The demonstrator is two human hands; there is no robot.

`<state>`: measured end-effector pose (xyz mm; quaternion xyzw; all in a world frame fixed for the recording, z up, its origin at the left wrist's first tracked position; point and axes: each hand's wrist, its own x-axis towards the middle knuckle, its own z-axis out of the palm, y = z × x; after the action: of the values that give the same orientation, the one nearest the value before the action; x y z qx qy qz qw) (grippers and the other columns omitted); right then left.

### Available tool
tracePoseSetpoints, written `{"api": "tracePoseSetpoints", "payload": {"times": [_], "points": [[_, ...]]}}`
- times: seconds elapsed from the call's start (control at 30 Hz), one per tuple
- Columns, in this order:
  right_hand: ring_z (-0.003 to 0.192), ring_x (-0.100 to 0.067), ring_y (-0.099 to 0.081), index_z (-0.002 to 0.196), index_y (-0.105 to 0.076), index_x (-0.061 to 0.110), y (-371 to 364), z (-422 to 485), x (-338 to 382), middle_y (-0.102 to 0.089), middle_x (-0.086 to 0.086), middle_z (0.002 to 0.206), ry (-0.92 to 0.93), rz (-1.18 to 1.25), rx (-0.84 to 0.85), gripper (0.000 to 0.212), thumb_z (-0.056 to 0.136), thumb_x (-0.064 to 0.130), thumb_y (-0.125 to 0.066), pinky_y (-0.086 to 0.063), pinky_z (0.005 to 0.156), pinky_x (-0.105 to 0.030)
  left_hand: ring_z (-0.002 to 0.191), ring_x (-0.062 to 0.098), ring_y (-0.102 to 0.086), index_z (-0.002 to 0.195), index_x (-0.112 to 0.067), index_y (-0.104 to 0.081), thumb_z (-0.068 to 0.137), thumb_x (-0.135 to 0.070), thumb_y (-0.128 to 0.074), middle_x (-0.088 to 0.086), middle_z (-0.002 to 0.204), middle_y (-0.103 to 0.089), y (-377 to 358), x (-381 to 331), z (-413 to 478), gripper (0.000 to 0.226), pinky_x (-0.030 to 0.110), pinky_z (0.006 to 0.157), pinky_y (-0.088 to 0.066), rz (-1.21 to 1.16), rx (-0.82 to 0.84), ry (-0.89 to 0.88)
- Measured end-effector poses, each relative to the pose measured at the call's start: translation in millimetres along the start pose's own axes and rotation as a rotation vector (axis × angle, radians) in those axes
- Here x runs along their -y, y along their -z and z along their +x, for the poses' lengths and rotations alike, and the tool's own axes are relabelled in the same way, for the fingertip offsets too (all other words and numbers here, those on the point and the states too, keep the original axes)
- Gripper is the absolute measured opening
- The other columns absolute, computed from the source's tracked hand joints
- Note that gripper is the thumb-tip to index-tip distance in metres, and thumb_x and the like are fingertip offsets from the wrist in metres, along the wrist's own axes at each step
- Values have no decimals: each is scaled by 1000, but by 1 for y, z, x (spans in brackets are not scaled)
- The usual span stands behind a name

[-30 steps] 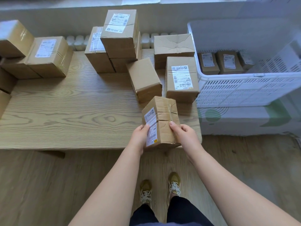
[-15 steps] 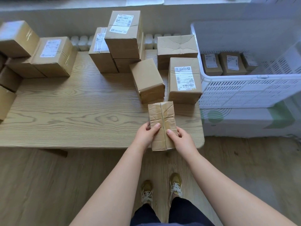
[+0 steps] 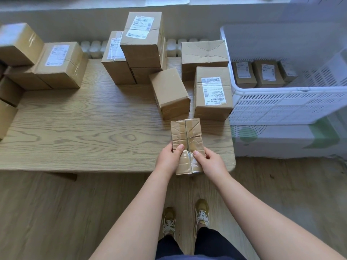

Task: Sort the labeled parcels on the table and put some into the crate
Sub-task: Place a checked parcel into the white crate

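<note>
**Two hands, one crumpled parcel, no label showing**

Both hands grasp the crumpled parcel (image 3: pixel 186 136) at its near end, at the front edge of the table (image 3: pixel 84 132). Its taped seam faces up and no label can be seen on that face, which is probably why the person holds it close under the eyes: sorting depends on the label, so the box likely needs turning before it can be assigned.

The left hand (image 3: pixel 170 156) grips from the nine o'clock side and the right hand (image 3: pixel 210 162) from the three o'clock side. Each thumb lies on the top face close to the seam. The fingers wrap the side edges, and their tips are mostly hidden beneath. Both forearms reach forward and converge on the box, a pose suited to rotating it between the palms.

From the hands, the white crate (image 3: pixel 281 107) stands at two o'clock, just beside the table's end, with three labelled parcels (image 3: pixel 244 74) on its floor. A labelled box (image 3: pixel 213 92) sits at one o'clock and a plain-faced box (image 3: pixel 170 92) at twelve, near enough to compare. More parcels form a stack (image 3: pixel 140 40) at eleven o'clock.
</note>
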<state>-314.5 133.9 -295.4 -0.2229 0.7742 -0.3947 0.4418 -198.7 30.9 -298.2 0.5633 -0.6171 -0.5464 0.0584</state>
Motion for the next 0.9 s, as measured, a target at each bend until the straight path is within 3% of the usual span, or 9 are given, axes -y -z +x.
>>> {"api": "tracePoseSetpoints", "payload": {"times": [0.13,0.23,0.37,0.5,0.63,0.7,0.77,0.9], "points": [[97,2,-61,119,-63,33,1,-2,2,-68,16,105,-38,74,44,18,101,31,-60,-44,74,-12,119,23,-60,135,-20,-61,103,-35,-56,2,127,-68,1,-2,-1,36,32,100,-45,-18,9,18],[107,-8,-66,127,-66,22,2,-3,3,-72,6,118,-105,176,79,31,98,33,-65,-52,93,-27,117,24,-63,123,-20,-66,102,-33,-59,4,124,-71,1,-4,-1,26,41,106,-48,-104,-5,51],[115,-13,-65,137,-60,22,8,-7,10,-70,4,126,-115,179,115,52,91,42,-72,-50,104,-36,110,25,-65,121,-14,-64,99,-39,-63,5,118,-70,8,-13,1,33,45,103,-51,-194,-28,122],[118,-11,-62,137,-52,24,11,-15,25,-64,6,129,-69,160,149,63,85,52,-75,-49,98,-29,99,26,-68,114,-12,-59,95,-52,-63,5,108,-70,23,-28,4,44,48,93,-58,-186,-116,192],[122,-14,-58,141,-46,29,9,-18,38,-58,4,134,5,74,164,93,63,57,-87,-52,102,-34,95,30,-69,113,-11,-61,98,-51,-58,9,104,-70,42,-49,3,43,44,80,-63,-196,-111,280],[119,-15,-60,139,-51,28,10,-16,44,-60,1,133,44,22,126,86,64,47,-87,-53,101,-36,86,29,-72,116,-10,-61,99,-52,-57,10,102,-71,51,-55,0,46,37,64,-63,-308,-70,314],[113,-12,-63,132,-57,27,13,-17,52,-66,4,125,70,37,93,60,79,34,-85,-54,94,-29,80,29,-75,114,-8,-64,98,-57,-56,12,100,-73,55,-56,-2,53,32,51,-59,-369,-24,298],[107,-10,-65,113,-64,35,17,-14,59,-69,16,108,76,45,3,29,88,45,-74,-53,96,-34,84,29,-75,113,-5,-67,95,-68,-50,14,105,-74,55,-61,-3,67,34,59,-60,-401,34,262]]}}
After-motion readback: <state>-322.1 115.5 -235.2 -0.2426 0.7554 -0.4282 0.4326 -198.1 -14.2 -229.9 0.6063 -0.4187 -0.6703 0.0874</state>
